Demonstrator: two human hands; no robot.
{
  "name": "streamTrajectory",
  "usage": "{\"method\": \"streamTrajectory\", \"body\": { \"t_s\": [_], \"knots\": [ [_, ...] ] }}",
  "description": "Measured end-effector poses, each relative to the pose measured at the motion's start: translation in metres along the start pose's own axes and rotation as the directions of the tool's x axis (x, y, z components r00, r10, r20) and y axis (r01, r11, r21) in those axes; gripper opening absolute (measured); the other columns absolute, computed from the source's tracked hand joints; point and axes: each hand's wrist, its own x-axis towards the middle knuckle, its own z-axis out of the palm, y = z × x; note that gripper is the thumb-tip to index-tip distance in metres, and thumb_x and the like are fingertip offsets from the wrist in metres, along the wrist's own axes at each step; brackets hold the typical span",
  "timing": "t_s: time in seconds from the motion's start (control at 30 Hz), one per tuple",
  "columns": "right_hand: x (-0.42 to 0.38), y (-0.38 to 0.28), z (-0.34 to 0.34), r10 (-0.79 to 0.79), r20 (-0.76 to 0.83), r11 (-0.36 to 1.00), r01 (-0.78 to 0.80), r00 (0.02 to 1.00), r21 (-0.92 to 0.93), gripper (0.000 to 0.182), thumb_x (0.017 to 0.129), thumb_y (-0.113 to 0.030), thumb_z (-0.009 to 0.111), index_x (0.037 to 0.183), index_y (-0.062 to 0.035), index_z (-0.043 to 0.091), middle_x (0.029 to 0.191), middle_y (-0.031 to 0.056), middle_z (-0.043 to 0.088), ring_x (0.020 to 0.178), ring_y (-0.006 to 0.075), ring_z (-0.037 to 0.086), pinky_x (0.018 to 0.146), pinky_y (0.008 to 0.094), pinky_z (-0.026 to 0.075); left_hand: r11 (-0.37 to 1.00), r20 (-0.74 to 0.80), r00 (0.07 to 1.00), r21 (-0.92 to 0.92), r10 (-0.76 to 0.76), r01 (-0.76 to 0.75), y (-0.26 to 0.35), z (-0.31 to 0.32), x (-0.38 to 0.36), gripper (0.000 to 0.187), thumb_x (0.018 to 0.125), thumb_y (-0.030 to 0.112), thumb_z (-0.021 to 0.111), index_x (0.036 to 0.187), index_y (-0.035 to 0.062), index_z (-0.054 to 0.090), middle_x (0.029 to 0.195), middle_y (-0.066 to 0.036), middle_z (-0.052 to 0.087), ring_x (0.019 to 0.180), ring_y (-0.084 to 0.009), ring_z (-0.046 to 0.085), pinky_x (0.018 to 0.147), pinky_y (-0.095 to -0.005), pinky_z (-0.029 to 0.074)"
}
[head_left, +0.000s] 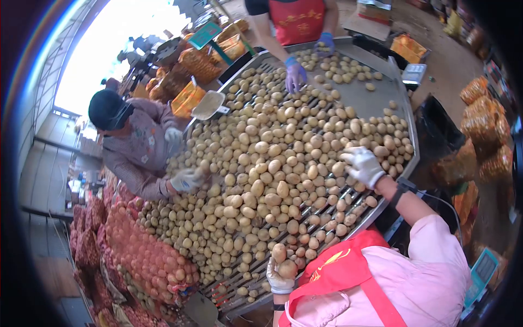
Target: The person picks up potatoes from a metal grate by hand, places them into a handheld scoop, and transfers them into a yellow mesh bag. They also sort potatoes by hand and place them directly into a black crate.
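Note:
A wide heap of potatoes (261, 147) covers a metal sorting table (376, 101) with a slatted bed. My left hand (279, 280), in a white glove, is at the near edge, its fingers curled around two larger potatoes (287, 269). Over the right part of the heap reaches my right hand (364, 166), also white-gloved. Its fingers and thumb are bent about a potato (338, 168) at the fingertips; the glove hides part of the grip. Smaller potatoes lie loose on the metal slats (313, 212) between my hands.
Across the table, a person in a red apron (298, 22) handles potatoes with purple gloves. Another person in a cap (111, 110) works at the left with white gloves. A full red mesh sack (147, 245) stands lower left, and a metal scoop (208, 105) rests on the far rim.

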Motion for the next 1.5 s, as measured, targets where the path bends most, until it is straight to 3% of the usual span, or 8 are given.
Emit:
{"method": "streamTrajectory", "body": {
  "t_s": [0.27,0.47,0.67,0.93,1.0,1.13,1.2,1.5],
  "knots": [
    [0.117,-0.009,0.074,0.011,0.342,0.983,0.053,0.940,-0.178,0.045,0.080,-0.027,0.070,0.124,-0.0255,0.063,0.148,0.0126,0.044,0.133,0.0347,0.043,0.105,0.0501,0.037,0.971,-0.030,0.999,-0.234,0.041,-0.047,-0.018,-0.005,-0.021,0.060,0.091,0.052,0.055,0.120,-0.0013,0.059,0.106,-0.014,0.068,0.089,-0.0308,0.068,0.071,-0.0425,0.058],
    [0.152,-0.005,0.096,-0.140,-0.087,0.972,0.121,0.986,-0.199,0.033,0.079,-0.016,0.063,0.111,-0.0162,0.069,0.131,0.0113,0.059,0.123,0.0312,0.052,0.100,0.0469,0.040,0.931,-0.033,0.999,-0.365,0.018,-0.029,-0.037,-0.026,-0.021,0.053,0.096,0.044,0.052,0.127,0.0004,0.055,0.112,-0.021,0.066,0.097,-0.0345,0.067,0.082,-0.0477,0.058],
    [0.147,-0.112,0.111,-0.318,0.316,0.934,0.240,0.894,0.264,0.064,0.076,-0.042,0.075,0.135,-0.0242,0.057,0.146,0.0185,0.043,0.130,0.0392,0.044,0.107,0.0497,0.037,0.924,0.028,0.999,-0.382,0.034,-0.021,-0.041,-0.003,-0.015,0.054,0.096,0.042,0.054,0.132,0.0012,0.052,0.117,-0.020,0.063,0.098,-0.0325,0.066,0.085,-0.0467,0.057],
    [0.103,-0.127,0.092,-0.486,0.492,0.873,0.374,0.722,0.314,0.038,0.072,-0.049,0.073,0.095,-0.0187,0.074,0.143,0.0200,0.042,0.100,0.0360,0.059,0.091,0.0469,0.046,0.950,0.070,0.997,-0.311,0.026,-0.003,-0.043,-0.001,-0.007,0.057,0.096,0.043,0.055,0.137,0.0028,0.051,0.121,-0.017,0.063,0.102,-0.0310,0.065,0.090,-0.0435,0.055],
    [0.094,-0.127,0.072,-0.569,0.622,0.813,0.482,0.538,0.327,0.038,0.073,-0.050,0.073,0.093,-0.0173,0.075,0.138,0.0160,0.047,0.103,0.0358,0.058,0.091,0.0471,0.045,0.954,0.026,1.000,-0.297,-0.017,0.023,-0.037,0.003,-0.006,0.057,0.096,0.043,0.055,0.137,0.0030,0.051,0.122,-0.017,0.062,0.102,-0.0309,0.065,0.091,-0.0434,0.054],
    [0.059,-0.098,0.066,-0.646,0.407,0.764,0.554,0.646,0.332,0.036,0.072,-0.047,0.075,0.096,-0.0203,0.074,0.137,0.0107,0.049,0.103,0.0338,0.058,0.091,0.0473,0.045,0.955,0.082,0.996,-0.296,0.042,-0.016,-0.030,0.012,-0.007,0.055,0.097,0.041,0.053,0.136,0.0030,0.052,0.125,-0.017,0.061,0.104,-0.0299,0.065,0.088,-0.0428,0.056],
    [0.060,-0.078,0.057,-0.483,0.332,0.866,0.386,0.810,0.318,0.030,0.072,-0.040,0.076,0.098,-0.0245,0.073,0.134,0.0133,0.054,0.099,0.0340,0.062,0.087,0.0459,0.047,0.956,0.013,1.000,-0.292,0.017,-0.012,-0.028,0.011,-0.010,0.054,0.098,0.043,0.051,0.134,0.0031,0.052,0.119,-0.018,0.064,0.099,-0.0313,0.067,0.084,-0.0446,0.057],
    [0.080,-0.026,0.012,-0.114,0.230,0.993,0.101,0.966,0.069,0.032,0.077,-0.025,0.075,0.107,-0.0172,0.072,0.133,0.0144,0.057,0.113,0.0338,0.061,0.095,0.0414,0.051,0.942,0.084,0.996,-0.335,0.017,0.012,-0.030,-0.010,-0.003,0.053,0.098,0.040,0.050,0.135,0.0018,0.053,0.118,-0.019,0.066,0.100,-0.0331,0.067,0.089,-0.0466,0.056]
  ]
}}
